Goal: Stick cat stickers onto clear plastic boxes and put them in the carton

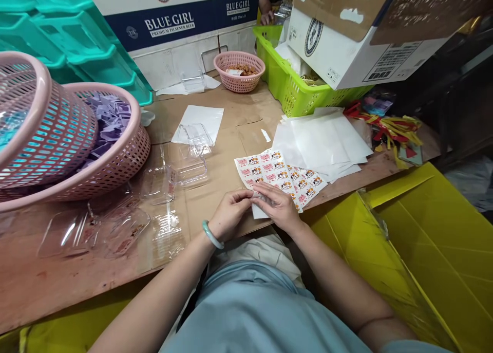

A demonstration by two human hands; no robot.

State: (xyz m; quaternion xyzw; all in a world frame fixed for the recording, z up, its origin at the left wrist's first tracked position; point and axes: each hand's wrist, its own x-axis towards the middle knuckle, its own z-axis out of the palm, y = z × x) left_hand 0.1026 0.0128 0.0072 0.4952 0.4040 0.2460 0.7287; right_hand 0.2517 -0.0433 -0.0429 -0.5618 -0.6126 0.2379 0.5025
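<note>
Both hands meet at the near edge of the brown table (227, 137), over the lower corner of a sticker sheet (265, 170) printed with small red and orange pictures. My left hand (230, 215), with a pale green bangle on the wrist, has its fingers curled and pinched at the sheet's edge. My right hand (278, 205) lies on the sheet's white lower corner with fingers pressed together against the left fingertips. A second sticker sheet (310, 182) lies just right of the first.
Clear plastic clamshell boxes (188, 160) lie scattered left of the hands. Stacked pink baskets (69, 142) hold purple pieces at left. White sheets (323, 142), a green crate (292, 93), cardboard boxes and a small pink basket (239, 70) stand behind. A yellow carton (423, 240) is at right.
</note>
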